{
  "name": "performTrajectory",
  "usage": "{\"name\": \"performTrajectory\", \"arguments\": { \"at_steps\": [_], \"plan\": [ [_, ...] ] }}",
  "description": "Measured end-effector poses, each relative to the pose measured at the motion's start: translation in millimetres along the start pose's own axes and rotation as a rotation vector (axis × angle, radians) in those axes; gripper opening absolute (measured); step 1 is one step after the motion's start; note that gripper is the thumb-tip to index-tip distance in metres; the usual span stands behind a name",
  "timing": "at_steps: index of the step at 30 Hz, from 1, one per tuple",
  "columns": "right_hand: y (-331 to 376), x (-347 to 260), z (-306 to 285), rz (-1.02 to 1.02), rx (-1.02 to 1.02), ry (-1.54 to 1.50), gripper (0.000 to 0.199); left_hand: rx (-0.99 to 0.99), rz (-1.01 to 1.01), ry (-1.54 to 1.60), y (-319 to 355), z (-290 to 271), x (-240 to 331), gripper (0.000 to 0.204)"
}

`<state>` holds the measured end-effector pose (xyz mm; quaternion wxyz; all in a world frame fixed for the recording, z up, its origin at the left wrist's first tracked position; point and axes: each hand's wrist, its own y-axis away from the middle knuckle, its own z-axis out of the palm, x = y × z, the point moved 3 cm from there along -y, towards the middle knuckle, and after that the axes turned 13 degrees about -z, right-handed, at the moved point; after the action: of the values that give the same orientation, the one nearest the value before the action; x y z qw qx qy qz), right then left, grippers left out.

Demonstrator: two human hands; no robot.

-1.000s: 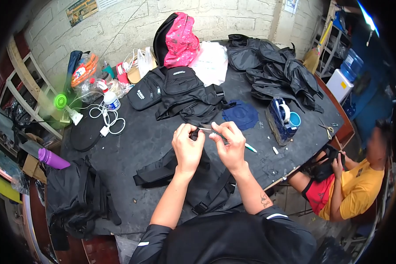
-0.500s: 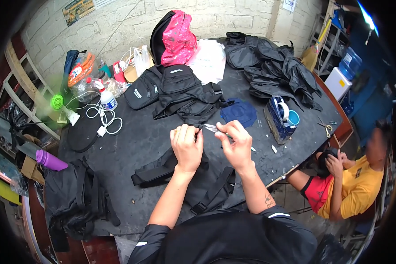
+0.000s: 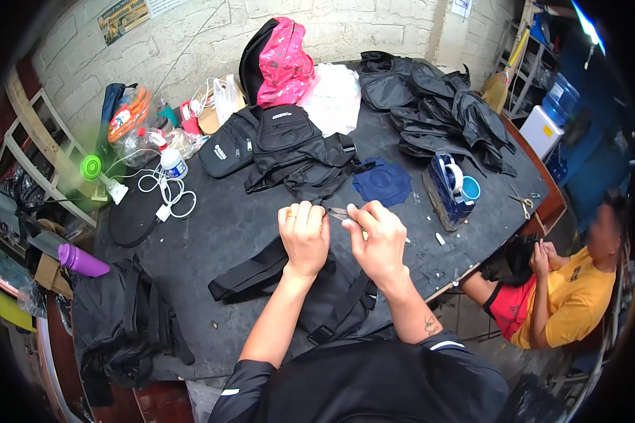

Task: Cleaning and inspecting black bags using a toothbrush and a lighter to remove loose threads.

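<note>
My left hand (image 3: 305, 236) is closed, pinching an edge of the black bag (image 3: 342, 289) that lies before me on the table. Its wide strap (image 3: 240, 280) stretches to the left under my left wrist, and a plastic buckle (image 3: 322, 333) rests near my body. In my closed right hand (image 3: 381, 243) is a pair of small metal thread snips (image 3: 337, 212). Their blades point left, close to my left fingertips. Whether the tips touch the fabric I cannot tell. Just beyond my hands lie a finished-looking black backpack (image 3: 286, 137) and a dark blue cloth piece (image 3: 382, 182).
A blue case with tape roll (image 3: 450, 190) and yellow-handled scissors (image 3: 524, 203) lie at right. Black fabric (image 3: 430, 99) is piled at the back. A spray bottle (image 3: 171, 158), white cord and small green fan (image 3: 92, 168) stand left. A seated person (image 3: 568, 296) works at right.
Both my hands have come slightly nearer to me, and the snips have tilted, with the blades close to my left fingertips. The seated person's dark item has shifted lower.
</note>
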<state>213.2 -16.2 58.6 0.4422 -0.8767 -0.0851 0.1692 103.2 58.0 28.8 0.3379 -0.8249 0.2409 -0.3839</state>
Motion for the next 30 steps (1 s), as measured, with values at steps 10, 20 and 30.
{"name": "performTrajectory", "arguments": {
  "at_steps": [10,20,30],
  "plan": [
    [3.8,-0.2,1.6,0.013,-0.006,0.008,0.010,-0.011,-0.003,0.007,3.2,1.2,-0.4,0.014],
    [121.6,175.3,42.8,0.581,-0.402,0.587,0.032,-0.292,-0.713,1.149,-1.3,16.2,-42.7,0.010],
    [113.3,124.3,97.9,0.237,-0.369,0.009,0.035,-0.280,-0.727,1.431,-19.2,24.4,-36.9,0.018]
  ]
}}
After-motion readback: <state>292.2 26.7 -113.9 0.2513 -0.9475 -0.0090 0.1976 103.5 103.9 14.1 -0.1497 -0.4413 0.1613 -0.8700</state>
